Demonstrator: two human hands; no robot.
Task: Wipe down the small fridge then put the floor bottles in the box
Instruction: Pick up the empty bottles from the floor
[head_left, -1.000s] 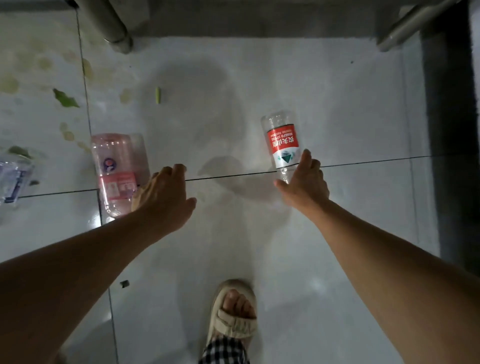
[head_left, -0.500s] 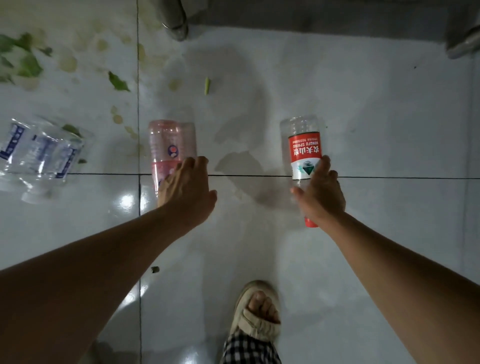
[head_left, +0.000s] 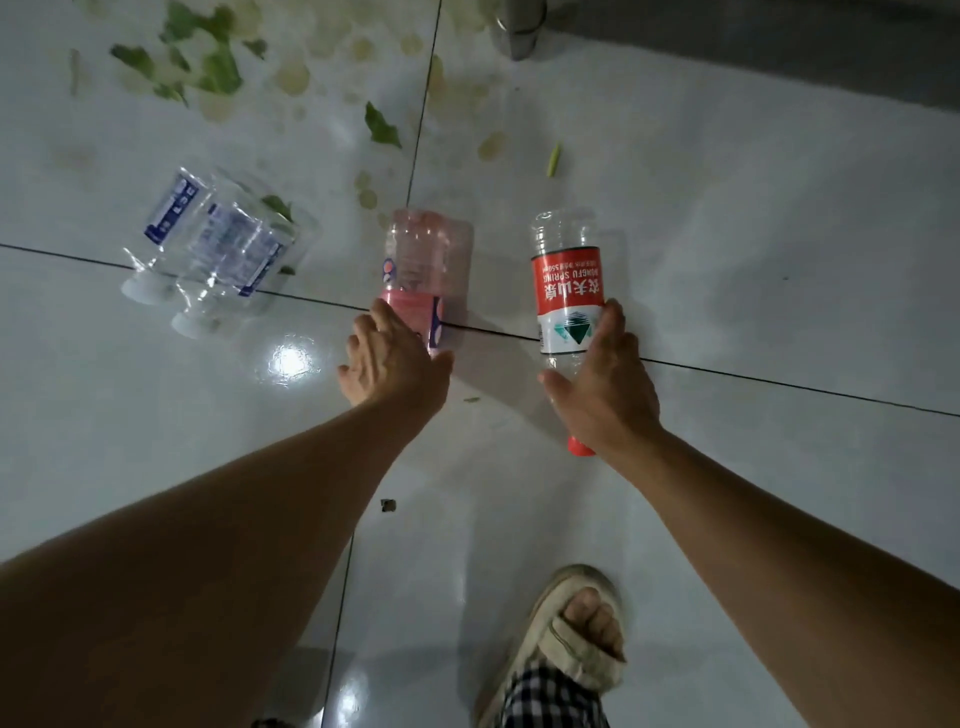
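Bottles first, both at once. Right hand (head_left: 602, 387) curls round neck end of red-label bottle (head_left: 567, 296); I judge grip better nearer middle, since empty plastic slips and dents. Left hand (head_left: 389, 364) lies over lower part of pink bottle (head_left: 426, 270), fingers spread, not yet closed round it; must wrap before lifting. Both bottles lie on floor (head_left: 753, 234) at tile joint, near each other. Red one clear, red cap toward me. Pink one tinted, looks empty. Two more clear bottles (head_left: 218, 254) lie toward left edge of floor. Box not visible.

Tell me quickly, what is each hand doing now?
Left hand: fingers on the pink-labelled bottle, grip cannot be told.
Right hand: grips the red-labelled water bottle near its neck.
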